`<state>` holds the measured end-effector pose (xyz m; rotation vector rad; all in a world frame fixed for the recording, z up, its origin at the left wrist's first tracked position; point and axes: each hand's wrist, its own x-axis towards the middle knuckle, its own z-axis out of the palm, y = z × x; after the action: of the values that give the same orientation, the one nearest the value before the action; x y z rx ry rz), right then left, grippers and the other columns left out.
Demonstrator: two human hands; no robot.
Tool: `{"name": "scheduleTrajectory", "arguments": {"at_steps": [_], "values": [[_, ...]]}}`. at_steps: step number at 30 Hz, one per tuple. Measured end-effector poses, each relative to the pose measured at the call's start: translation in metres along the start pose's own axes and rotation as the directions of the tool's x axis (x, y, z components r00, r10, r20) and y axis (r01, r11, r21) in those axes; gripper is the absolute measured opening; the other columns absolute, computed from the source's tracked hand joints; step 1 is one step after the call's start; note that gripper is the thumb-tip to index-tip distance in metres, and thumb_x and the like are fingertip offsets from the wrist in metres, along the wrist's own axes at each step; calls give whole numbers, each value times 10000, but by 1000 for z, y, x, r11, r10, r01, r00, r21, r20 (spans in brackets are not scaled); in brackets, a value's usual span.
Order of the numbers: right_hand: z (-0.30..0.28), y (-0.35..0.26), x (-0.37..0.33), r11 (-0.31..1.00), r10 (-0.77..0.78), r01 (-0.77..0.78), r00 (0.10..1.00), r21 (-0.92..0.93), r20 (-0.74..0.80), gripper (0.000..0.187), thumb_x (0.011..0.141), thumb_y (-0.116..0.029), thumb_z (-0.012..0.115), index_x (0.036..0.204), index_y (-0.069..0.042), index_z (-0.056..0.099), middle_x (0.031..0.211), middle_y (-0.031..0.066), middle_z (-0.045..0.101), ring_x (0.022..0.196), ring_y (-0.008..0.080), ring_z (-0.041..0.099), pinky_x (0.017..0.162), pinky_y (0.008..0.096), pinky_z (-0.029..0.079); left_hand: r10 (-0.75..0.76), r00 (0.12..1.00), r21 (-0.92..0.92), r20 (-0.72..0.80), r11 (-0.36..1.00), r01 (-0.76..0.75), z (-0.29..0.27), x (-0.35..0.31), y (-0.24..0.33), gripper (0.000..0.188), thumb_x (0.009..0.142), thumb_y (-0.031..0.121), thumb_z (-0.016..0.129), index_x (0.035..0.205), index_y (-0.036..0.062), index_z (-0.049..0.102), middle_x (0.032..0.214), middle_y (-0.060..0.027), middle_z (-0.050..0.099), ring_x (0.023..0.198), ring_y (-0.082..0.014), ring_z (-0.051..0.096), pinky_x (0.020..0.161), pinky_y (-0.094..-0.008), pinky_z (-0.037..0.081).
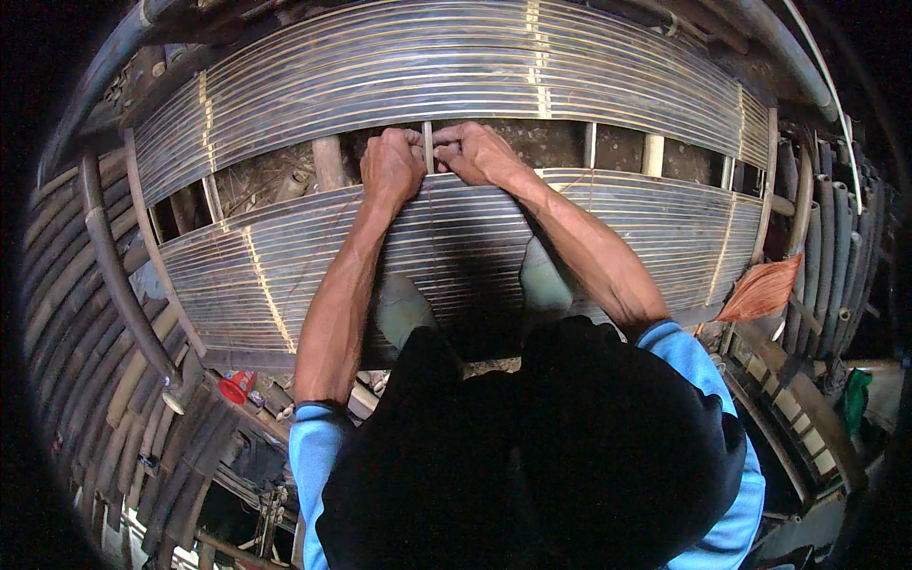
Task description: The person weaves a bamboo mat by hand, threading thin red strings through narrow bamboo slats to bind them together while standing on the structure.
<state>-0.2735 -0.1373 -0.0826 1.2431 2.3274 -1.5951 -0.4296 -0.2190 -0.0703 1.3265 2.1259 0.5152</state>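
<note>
- Left end: a curved end rail (169, 275) bounded the slatted work, with stacked poles (85, 285) close outside it. Little side clearance was visible here.
- Gap, left part: an open strip separated the upper panel (380, 66) from the lower panel (304, 256). A round pole (328, 163) crossed below it, just left of the hands.
- Left hand (391, 166): positioned over the gap, fingers curled in at the left side of the central crosspiece (428, 147). Whether the fingertips gripped it could not be determined.
- Central crosspiece: a narrow, pale strip located between the two hands, spanning the gap from panel to panel.
- Right hand (472, 155): positioned at the right side of the same strip, fingers bent and bunched toward it. A grip could not be confirmed.
- Gap, right part: a narrow strut (591, 144) and a pale pole (654, 155) divided the open room into bays.
- Right end: a second end rail (769, 180) closed the work; a reddish bundle of strands (763, 288) hung beside it.
- Surface: both panels consisted of thin, pale-edged slats in near-parallel rows, tied by light cross bands.
- Room: a red cone-shaped object (237, 387) lay at lower left; more poles (826, 256) and a green item (857, 399) occupied the right.
</note>
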Motion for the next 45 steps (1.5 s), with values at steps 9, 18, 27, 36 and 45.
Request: {"name": "scheduleTrajectory", "arguments": {"at_steps": [9, 18, 27, 36, 45], "values": [[-20, 4, -23, 978, -61, 68, 997, 198, -40, 245, 982, -218, 573, 1013, -17, 708, 945, 49, 708, 851, 136, 639, 777, 318, 509, -37, 982, -323, 186, 942, 96, -41, 1, -8, 229, 900, 95, 626, 1082, 33, 752, 940, -178, 754, 715, -234, 676, 675, -367, 543], [-47, -30, -66, 841, -225, 177, 974, 512, 32, 188, 994, -226, 657, 994, -40, 681, 832, -63, 579, 773, 46, 486, 708, 233, 415, 205, 924, -805, 323, 573, 155, -64, -37, 36, 840, 879, 48, 714, 1589, 71, 266, 1184, -171, 677, 607, -83, 480, 581, -201, 460], [-68, -5, -52, 979, -123, 159, 961, 131, -247, 279, 967, -321, 655, 983, -46, 697, 788, 16, 605, 740, 111, 535, 683, 300, 459, -251, 960, -349, 127, 894, 280, -169, -151, -69, 307, 963, 277, 697, 825, 4, 716, 729, 9, 587, 719, -113, 508, 685, -299, 400], [-43, -6, -44, 990, -144, 143, 982, -14, -124, 374, 939, -358, 692, 1111, -27, 716, 933, 114, 731, 822, 208, 670, 756, 354, 532, -879, 452, -229, -153, 476, 849, -258, -454, -288, 355, 939, 356, 685, 759, 54, 638, 686, -54, 595, 626, -210, 574, 606, -335, 435], [-25, -7, -47, 997, 25, -23, 999, -72, 31, 450, 932, -497, 636, 1016, -81, 788, 805, 187, 731, 769, 323, 707, 741, 440, 547, -153, 837, 114, -526, 962, 248, -99, -196, -119, 216, 827, 201, 814, 865, 16, 710, 819, -128, 662, 773, -292, 610, 745, -413, 498]]}}
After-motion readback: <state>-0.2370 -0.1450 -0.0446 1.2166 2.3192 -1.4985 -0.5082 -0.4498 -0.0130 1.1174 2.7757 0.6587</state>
